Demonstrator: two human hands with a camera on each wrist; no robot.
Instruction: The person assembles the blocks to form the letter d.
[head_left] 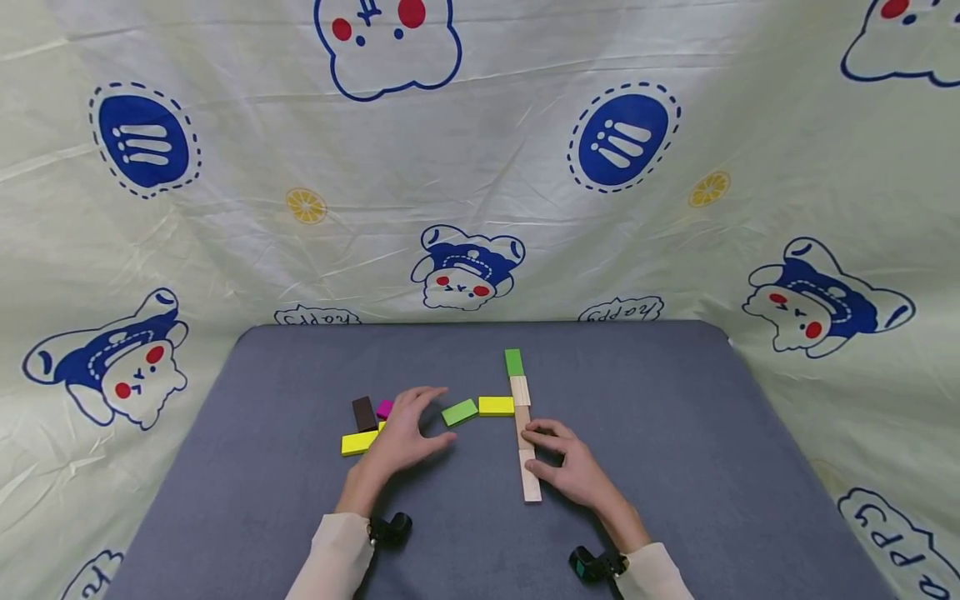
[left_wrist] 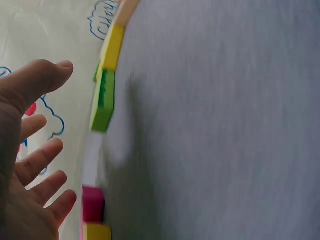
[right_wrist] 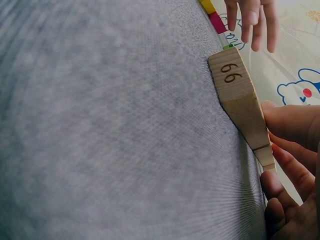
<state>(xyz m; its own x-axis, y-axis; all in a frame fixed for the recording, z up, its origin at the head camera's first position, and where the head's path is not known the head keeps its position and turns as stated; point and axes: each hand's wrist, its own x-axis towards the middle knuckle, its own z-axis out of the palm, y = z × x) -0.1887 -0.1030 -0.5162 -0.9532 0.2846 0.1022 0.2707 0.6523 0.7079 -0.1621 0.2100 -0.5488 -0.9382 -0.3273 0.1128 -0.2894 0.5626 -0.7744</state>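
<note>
1. Nearest to you lie your pale sleeves (head_left: 330, 557), with a small black camera (head_left: 393, 530) worn at each wrist
2. Your right hand (head_left: 576, 473) has its thumb and fingers spread along the right side of a plain row, the thumb touching the near wooden block (head_left: 531, 483) and the fingertips at the middle wooden block (head_left: 523, 427); the right wrist view shows two matching digits on the near block's end
3. Your left hand (head_left: 401, 437) is held wide, thumb well apart from the fingers, with nothing between them
4. Beside it on your left, a yellow block (head_left: 358, 443) lies under the near end of a dark brown block (head_left: 363, 414) as you look down, with a magenta block (head_left: 385, 409) and a second yellow block (head_left: 382, 426) partly hidden by your hand
5. Between your hands, a light green block (head_left: 460, 412) lies slanted near a crosswise yellow block (head_left: 496, 406), whose right end meets the row
6. Farther up the row come a pale wooden block (head_left: 520, 391) and, last, a green block (head_left: 513, 362)
7. Beyond the grey tabletop (head_left: 675, 467) hangs a light cloth (head_left: 495, 150) printed with cartoon figures
</note>
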